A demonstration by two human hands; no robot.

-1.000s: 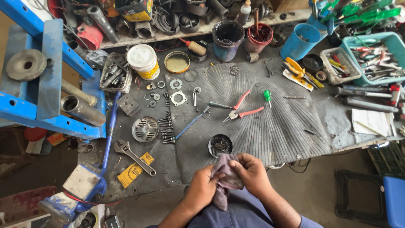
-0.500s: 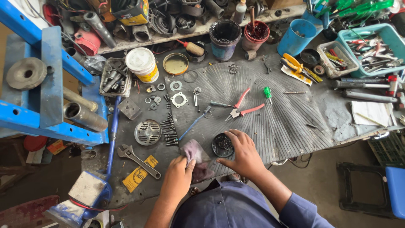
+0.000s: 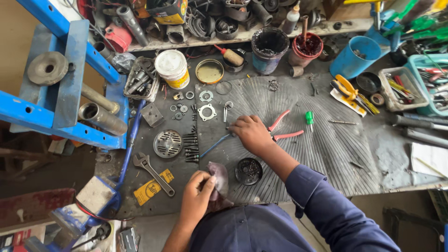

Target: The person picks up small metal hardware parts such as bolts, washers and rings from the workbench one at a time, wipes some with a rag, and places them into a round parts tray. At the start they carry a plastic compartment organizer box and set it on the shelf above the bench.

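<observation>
- A cluttered workbench is seen from above, covered by a ribbed dark rubber mat (image 3: 298, 154).
- A crumpled grey-purple rag (image 3: 218, 179) is held in the left hand (image 3: 197, 198), with the fingers closed around it, at the near edge of the bench.
- The right hand (image 3: 252, 134) is stretched out over the mat, its fingers curled down onto a blue-handled tool (image 3: 213, 146) that lies slanted there; whether the tool is gripped cannot be told.
- Red-handled pliers (image 3: 281, 128) are seen just beside the right hand.
- A small round dark tin of parts (image 3: 248, 171) is placed between the two hands, next to the rag.
- A row of black bolts (image 3: 190, 147) and a round perforated metal disc (image 3: 167, 143) are laid out to the left.
</observation>
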